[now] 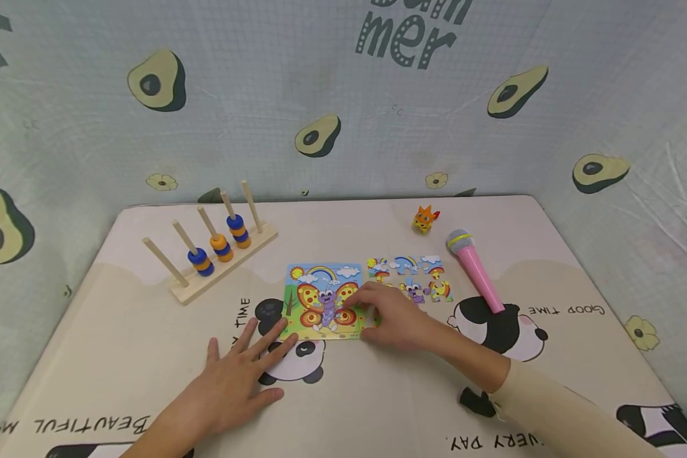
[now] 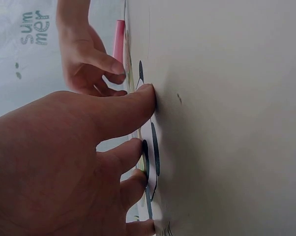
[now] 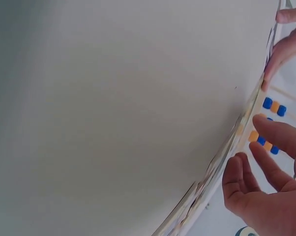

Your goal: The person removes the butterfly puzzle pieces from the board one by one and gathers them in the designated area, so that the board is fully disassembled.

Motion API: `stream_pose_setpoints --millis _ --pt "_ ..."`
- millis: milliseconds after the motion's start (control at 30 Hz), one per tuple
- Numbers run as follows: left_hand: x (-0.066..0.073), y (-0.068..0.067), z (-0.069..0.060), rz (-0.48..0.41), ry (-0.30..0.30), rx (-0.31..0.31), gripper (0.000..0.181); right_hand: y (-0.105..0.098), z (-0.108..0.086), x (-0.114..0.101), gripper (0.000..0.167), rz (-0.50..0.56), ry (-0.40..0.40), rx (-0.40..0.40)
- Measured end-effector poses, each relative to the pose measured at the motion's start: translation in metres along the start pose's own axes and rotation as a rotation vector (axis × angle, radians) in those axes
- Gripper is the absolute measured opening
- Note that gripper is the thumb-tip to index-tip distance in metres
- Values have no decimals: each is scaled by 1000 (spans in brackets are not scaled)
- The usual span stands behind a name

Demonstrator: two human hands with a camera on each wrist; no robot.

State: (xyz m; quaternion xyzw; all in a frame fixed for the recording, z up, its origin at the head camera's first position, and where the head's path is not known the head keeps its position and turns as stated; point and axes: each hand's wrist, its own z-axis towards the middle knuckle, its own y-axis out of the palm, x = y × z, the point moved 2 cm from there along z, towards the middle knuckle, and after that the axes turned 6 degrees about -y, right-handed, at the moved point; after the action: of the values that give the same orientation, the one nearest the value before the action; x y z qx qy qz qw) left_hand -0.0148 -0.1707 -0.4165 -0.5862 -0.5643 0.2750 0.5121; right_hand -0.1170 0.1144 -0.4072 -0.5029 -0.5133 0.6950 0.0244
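Observation:
A butterfly picture puzzle board [image 1: 320, 286] lies flat at the middle of the table. My left hand [image 1: 237, 375] rests with its fingers spread; its fingertips touch the tabletop and the board's lower left edge. Over the board's right edge reaches my right hand [image 1: 397, 315], index finger at the butterfly's right wing and thumb near the lower right corner. In the right wrist view, the right hand [image 3: 266, 172] has its thumb and fingers apart, and no held thing shows between them. Loose puzzle pieces [image 1: 415, 291] lie right of the board, some hidden behind that hand.
Back left stands a wooden peg rack [image 1: 223, 267] with blue and orange rings on several pegs. A pink toy microphone [image 1: 481, 277] lies to the right, and a small orange figurine [image 1: 425, 219] sits at the back. The table [image 1: 389, 401] has a panda-print cover.

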Motion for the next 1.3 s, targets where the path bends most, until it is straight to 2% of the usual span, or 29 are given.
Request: stream_pose_setpoints --millis 200,533,833,1300 --pt "0 -1 0 2 -1 -6 77 4 9 -4 47 -32 14 23" --pt "1 -1 1 7 0 -2 77 9 17 -6 54 -81 50 -13" --pt "1 -2 0 -3 -14 -18 78 10 20 -7 53 -67 70 -33" --pt "1 -1 0 0 -8 2 77 12 21 -9 49 -62 108 -30"
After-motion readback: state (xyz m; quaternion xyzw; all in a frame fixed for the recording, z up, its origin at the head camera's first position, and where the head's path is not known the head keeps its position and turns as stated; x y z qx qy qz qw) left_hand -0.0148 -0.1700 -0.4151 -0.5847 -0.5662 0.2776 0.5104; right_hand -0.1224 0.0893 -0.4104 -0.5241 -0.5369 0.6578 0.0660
